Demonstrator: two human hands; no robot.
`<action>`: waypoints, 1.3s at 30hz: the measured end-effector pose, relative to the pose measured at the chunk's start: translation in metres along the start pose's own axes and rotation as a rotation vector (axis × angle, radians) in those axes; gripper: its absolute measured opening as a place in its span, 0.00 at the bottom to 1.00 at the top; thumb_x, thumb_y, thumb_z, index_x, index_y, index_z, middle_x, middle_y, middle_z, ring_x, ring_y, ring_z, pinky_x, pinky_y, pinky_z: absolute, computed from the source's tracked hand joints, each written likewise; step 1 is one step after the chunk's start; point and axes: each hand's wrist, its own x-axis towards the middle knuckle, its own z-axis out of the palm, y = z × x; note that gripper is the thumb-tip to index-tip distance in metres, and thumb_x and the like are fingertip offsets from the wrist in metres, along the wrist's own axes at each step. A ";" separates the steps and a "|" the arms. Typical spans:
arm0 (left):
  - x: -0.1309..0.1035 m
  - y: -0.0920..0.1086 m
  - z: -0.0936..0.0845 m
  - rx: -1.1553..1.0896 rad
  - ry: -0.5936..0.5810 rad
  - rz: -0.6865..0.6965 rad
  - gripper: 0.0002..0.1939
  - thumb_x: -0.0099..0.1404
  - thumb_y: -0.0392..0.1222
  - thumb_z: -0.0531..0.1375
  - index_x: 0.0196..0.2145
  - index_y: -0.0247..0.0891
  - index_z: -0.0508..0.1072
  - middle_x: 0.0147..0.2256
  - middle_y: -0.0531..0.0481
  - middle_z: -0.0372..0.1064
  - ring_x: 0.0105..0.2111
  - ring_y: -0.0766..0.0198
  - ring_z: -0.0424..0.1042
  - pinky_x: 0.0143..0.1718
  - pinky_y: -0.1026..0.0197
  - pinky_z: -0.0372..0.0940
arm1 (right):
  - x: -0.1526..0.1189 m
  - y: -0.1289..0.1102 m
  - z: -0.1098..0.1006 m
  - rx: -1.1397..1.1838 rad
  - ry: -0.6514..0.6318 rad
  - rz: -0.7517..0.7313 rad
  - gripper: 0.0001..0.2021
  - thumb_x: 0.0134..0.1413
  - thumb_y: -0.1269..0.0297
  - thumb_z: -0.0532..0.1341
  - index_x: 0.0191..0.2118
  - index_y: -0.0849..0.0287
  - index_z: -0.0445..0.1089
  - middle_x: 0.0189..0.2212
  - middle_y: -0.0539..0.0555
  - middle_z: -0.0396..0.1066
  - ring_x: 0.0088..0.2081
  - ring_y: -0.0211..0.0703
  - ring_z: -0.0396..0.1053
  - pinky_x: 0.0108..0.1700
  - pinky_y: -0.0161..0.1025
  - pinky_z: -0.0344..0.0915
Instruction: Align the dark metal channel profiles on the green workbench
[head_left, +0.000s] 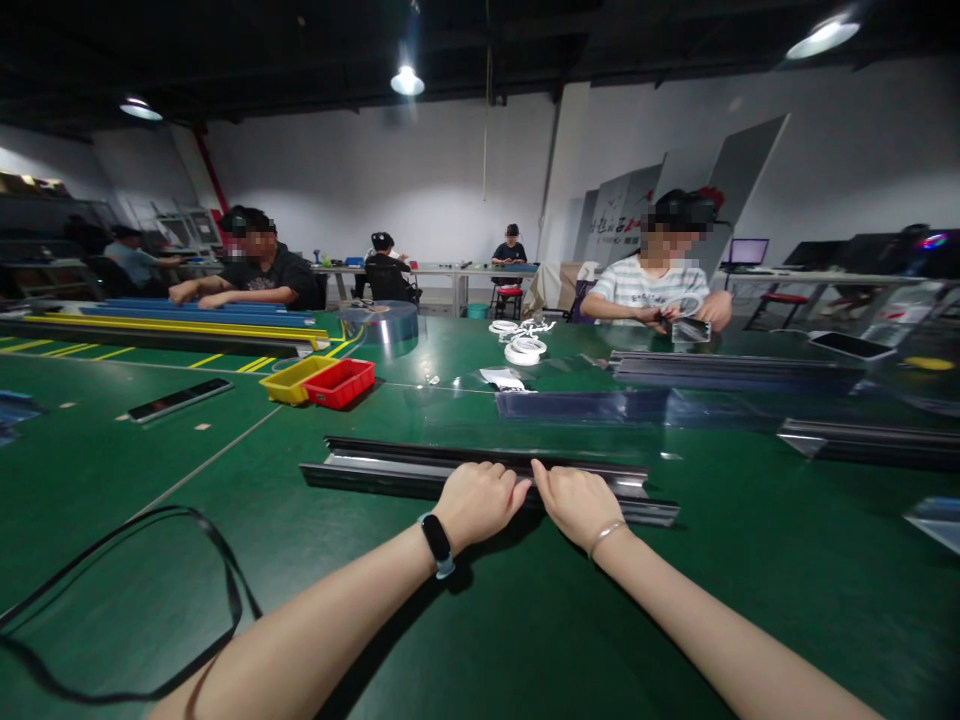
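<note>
A long black channel profile (390, 472) with a pale inner face lies crosswise on the green table in front of me. My left hand (482, 500), with a dark smart band at the wrist, is closed over its middle. Close beside it, my right hand (576, 503), with a silver bracelet, is closed over the profile too. Both thumbs point toward each other at the profile's near wall. The undersides of my fingers are hidden behind the hands.
Beyond lie a yellow bin (291, 382), a red bin (341, 384), a phone (180, 399), white rolls (525, 349) and clear film strips (592, 405). A black strap (217, 540) loops at left. Across the table, people handle profiles.
</note>
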 end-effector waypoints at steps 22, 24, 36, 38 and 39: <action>-0.004 -0.004 0.001 0.041 0.025 -0.130 0.22 0.64 0.47 0.42 0.24 0.35 0.68 0.24 0.45 0.66 0.29 0.61 0.66 0.31 0.59 0.59 | -0.001 -0.007 0.000 0.165 0.191 0.101 0.23 0.59 0.61 0.40 0.24 0.60 0.67 0.21 0.53 0.68 0.26 0.37 0.65 0.29 0.33 0.52; -0.004 -0.004 0.001 0.045 0.012 -0.131 0.23 0.64 0.48 0.42 0.24 0.34 0.68 0.24 0.45 0.67 0.28 0.61 0.66 0.31 0.59 0.59 | 0.000 -0.008 -0.001 0.154 0.171 0.105 0.23 0.59 0.61 0.40 0.24 0.60 0.67 0.21 0.53 0.68 0.26 0.38 0.65 0.28 0.34 0.52; -0.001 0.000 -0.001 0.084 0.004 -0.152 0.27 0.64 0.49 0.40 0.21 0.33 0.69 0.22 0.43 0.67 0.25 0.60 0.67 0.28 0.58 0.57 | -0.004 -0.005 -0.003 0.146 0.166 0.100 0.23 0.58 0.59 0.40 0.23 0.60 0.66 0.22 0.53 0.68 0.27 0.38 0.66 0.28 0.34 0.52; -0.003 -0.001 0.000 0.091 0.005 -0.149 0.26 0.64 0.49 0.40 0.21 0.33 0.69 0.22 0.44 0.67 0.25 0.60 0.67 0.28 0.58 0.57 | -0.004 -0.005 -0.002 0.149 0.168 0.102 0.22 0.58 0.60 0.40 0.24 0.60 0.66 0.21 0.53 0.68 0.27 0.38 0.66 0.28 0.34 0.52; -0.004 -0.002 0.001 0.093 0.009 -0.147 0.26 0.65 0.49 0.40 0.21 0.34 0.69 0.22 0.44 0.67 0.25 0.60 0.66 0.28 0.59 0.57 | -0.004 -0.005 -0.002 0.151 0.168 0.099 0.22 0.59 0.60 0.40 0.24 0.60 0.66 0.21 0.53 0.68 0.27 0.38 0.66 0.28 0.34 0.52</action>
